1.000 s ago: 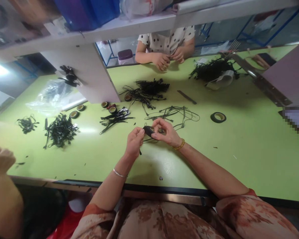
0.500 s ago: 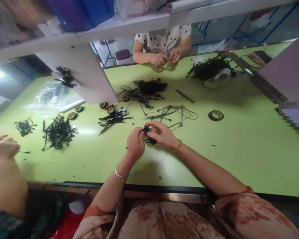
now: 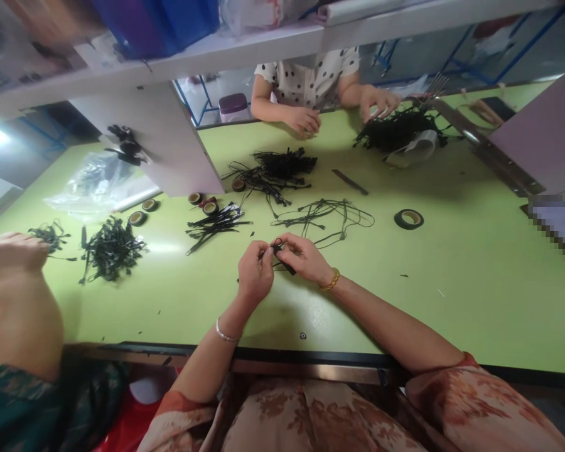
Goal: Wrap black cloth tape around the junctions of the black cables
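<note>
My left hand (image 3: 255,271) is closed, thumb against fingers, on a thin black cable (image 3: 277,242) whose small loop rises between my fingertips. My right hand (image 3: 306,256) pinches the same cable from the other side. A flat black strip (image 3: 287,269), which looks like tape, sticks out below my right fingers. My fingers hide where strip and cable meet. Just beyond my hands lie loose black cables (image 3: 343,213) in wide loops. To their left is a small bundle of black cables (image 3: 216,227).
A tape roll (image 3: 408,218) lies to the right on the green table (image 3: 452,326). Black cable piles (image 3: 115,250) sit left and at the back. A co-worker's hand (image 3: 19,251) is at far left, another's hand (image 3: 379,103) across the table. A shelf (image 3: 263,47) spans overhead.
My hands stay nearly in place; the black strip shows less below my fingers. The opposite co-worker's hand has moved to the cable pile; the left co-worker's arm has moved up and right.
</note>
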The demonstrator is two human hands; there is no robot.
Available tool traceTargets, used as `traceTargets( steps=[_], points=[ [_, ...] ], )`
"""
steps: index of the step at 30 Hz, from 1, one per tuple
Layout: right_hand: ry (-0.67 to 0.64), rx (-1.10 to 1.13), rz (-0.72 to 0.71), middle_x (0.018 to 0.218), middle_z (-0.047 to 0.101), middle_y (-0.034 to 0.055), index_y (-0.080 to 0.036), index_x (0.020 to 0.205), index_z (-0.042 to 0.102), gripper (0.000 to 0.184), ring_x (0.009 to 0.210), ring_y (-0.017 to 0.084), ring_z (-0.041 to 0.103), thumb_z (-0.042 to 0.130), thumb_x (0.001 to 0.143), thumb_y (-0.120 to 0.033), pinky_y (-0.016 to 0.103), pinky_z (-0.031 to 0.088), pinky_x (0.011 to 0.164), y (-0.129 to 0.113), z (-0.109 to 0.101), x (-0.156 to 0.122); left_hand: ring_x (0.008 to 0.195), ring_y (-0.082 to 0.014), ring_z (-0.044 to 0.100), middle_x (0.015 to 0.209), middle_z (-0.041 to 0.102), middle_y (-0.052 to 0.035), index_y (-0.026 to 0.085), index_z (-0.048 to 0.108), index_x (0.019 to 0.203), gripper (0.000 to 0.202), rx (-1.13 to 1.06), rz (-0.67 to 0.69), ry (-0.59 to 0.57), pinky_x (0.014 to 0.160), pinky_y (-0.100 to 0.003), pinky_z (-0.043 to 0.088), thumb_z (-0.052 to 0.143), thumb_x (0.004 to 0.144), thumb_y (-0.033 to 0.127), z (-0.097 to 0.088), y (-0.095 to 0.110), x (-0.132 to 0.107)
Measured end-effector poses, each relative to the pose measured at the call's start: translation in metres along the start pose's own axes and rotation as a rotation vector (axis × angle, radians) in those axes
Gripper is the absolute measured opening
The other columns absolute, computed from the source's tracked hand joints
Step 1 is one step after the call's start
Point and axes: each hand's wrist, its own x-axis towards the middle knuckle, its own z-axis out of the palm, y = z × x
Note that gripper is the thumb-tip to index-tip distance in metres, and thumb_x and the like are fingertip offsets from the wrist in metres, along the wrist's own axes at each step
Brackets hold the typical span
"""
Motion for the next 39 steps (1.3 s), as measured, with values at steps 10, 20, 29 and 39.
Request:
traceTargets(
  steps=[10,20,29,39],
  points=[
    [0.008,0.022,0.011,0.065,0.053,-0.0028,-0.019,0.081,0.064,0.013,0.060,0.012,0.044,0.052,0.079,-0.025,0.025,0.036,0.058,-0.010,0.006,-0.004,0.073,-0.0140,0.056,0.082,0.059,-0.0017,0.021,0.051,0.090,0.010,-0.110,0.049,0.146,0.070,-0.027,0.046,0.049,0.092,0.030,0.009,-0.006,-0.005],
    [-0.003,-0.043,-0.018,0.079,0.066,0.0014,-0.018,0.085,0.068,0.014,0.075,0.016,0.054,0.057,0.083,-0.027,0.029,0.042,0.075,-0.008,0.002,-0.004,0.063,-0.0114,0.048,0.072,0.053,0.0018,0.020,0.051,0.088,0.018,-0.308,-0.007,0.025,0.061,-0.024,0.040,0.052,0.091,0.037,-0.002,0.002,-0.002],
    [-0.074,-0.039,-0.021,0.076,0.066,0.0022,-0.018,0.087,0.069,0.019,0.074,0.016,0.056,0.057,0.086,-0.034,0.028,0.044,0.070,-0.009,-0.001,-0.002,0.068,-0.0136,0.052,0.075,0.055,-0.0001,0.020,0.050,0.083,0.018,-0.197,-0.021,0.066,0.066,-0.027,0.043,0.050,0.091,0.037,0.002,-0.003,-0.001],
    [-0.146,0.028,0.034,0.065,0.058,-0.0022,-0.018,0.089,0.067,0.019,0.059,0.012,0.048,0.059,0.084,-0.034,0.025,0.041,0.059,-0.014,-0.005,-0.003,0.066,-0.0130,0.052,0.072,0.055,0.0008,0.021,0.049,0.082,0.016,-0.164,-0.010,0.058,0.064,-0.026,0.041,0.047,0.092,0.033,0.001,0.000,-0.001]
  ],
)
